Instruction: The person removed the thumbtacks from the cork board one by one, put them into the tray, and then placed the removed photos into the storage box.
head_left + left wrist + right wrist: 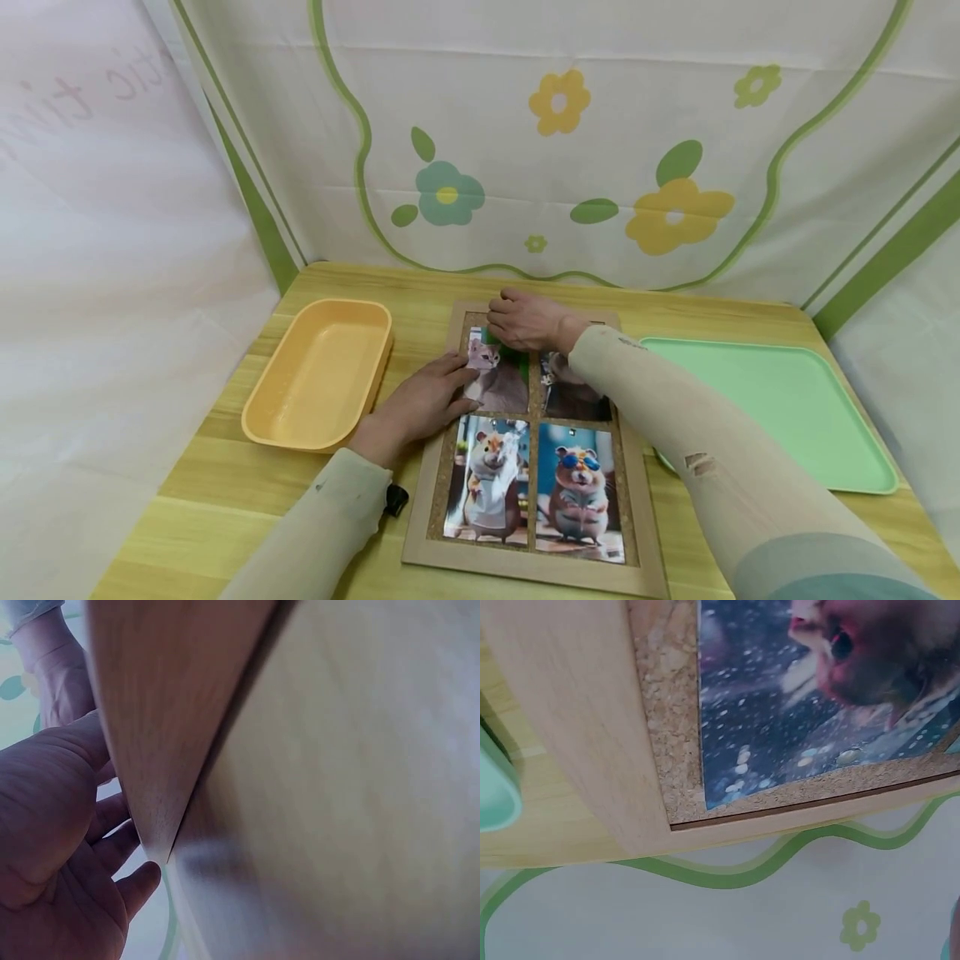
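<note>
Four photos already lie on the framed corkboard [645,508]. In its lower half, the aproned hamster photo [487,500] and sunglasses hamster photo [580,508] look finished. At its upper left, the cat photo [497,390] seems unfinished: the left hand [422,402] touches it with spread fingers; the right hand [528,323] bends over its top, whether pinching I cannot tell.

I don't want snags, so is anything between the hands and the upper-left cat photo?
Nothing visible blocks the cat photo: the left hand reaches over its left edge, the right hand over its upper right.
</note>
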